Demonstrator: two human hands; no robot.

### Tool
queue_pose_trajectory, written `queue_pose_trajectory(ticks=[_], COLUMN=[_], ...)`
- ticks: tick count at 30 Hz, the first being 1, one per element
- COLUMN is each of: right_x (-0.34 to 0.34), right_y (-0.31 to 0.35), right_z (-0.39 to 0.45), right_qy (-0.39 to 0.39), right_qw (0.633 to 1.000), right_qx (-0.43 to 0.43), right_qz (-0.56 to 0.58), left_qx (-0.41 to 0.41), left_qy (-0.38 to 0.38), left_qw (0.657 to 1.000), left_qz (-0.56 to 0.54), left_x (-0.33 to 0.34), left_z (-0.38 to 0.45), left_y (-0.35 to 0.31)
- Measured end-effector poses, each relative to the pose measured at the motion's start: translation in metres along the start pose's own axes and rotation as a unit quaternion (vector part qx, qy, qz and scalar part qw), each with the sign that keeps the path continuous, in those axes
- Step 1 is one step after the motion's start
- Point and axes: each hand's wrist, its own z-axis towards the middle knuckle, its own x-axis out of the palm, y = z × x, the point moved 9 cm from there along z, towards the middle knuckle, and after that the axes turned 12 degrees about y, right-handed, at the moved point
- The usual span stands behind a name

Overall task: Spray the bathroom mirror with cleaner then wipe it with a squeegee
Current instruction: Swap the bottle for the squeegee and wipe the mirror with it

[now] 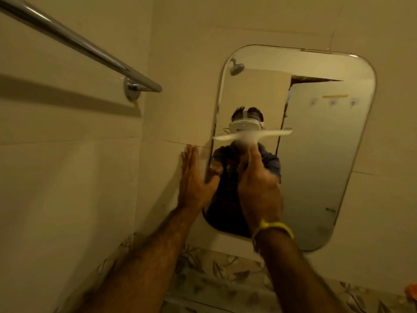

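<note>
A rounded rectangular mirror (322, 154) hangs on the beige tiled wall, tilted in the head view. My right hand (259, 188) grips the handle of a white squeegee (252, 135), whose blade lies flat across the mirror's left half at about mid-height. My left hand (195, 177) rests open and flat on the wall at the mirror's left edge, thumb touching the glass. The right part of the mirror looks hazy. A yellow band sits on my right wrist. No spray bottle is in view.
A chrome towel bar (74, 44) runs along the left wall, ending in a bracket (132, 90) near the corner. A leaf-patterned tile band (214, 274) runs below the mirror. Something orange (411, 291) shows at the right edge.
</note>
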Motion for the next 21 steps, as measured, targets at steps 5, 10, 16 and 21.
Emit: queue_pose_trajectory(ticks=[5, 10, 16, 21], right_x=[0.023, 0.028, 0.029, 0.035], right_y=[0.018, 0.011, -0.001, -0.034], right_z=[-0.001, -0.024, -0.018, -0.068], right_qy=[0.057, 0.046, 0.042, 0.069], right_qw=[0.996, 0.995, 0.997, 0.993], right_qx=[-0.059, -0.077, -0.05, -0.063], right_qz=[-0.032, -0.034, -0.03, -0.067], left_qx=[-0.017, -0.02, -0.032, -0.035], left_qy=[0.045, 0.108, 0.111, 0.17], left_qw=[0.998, 0.993, 0.992, 0.98], left_qz=[0.027, 0.045, 0.049, 0.093], left_x=[0.003, -0.002, 0.008, 0.01], left_z=[0.002, 0.004, 0.006, 0.008], left_y=[0.003, 0.007, 0.008, 0.009])
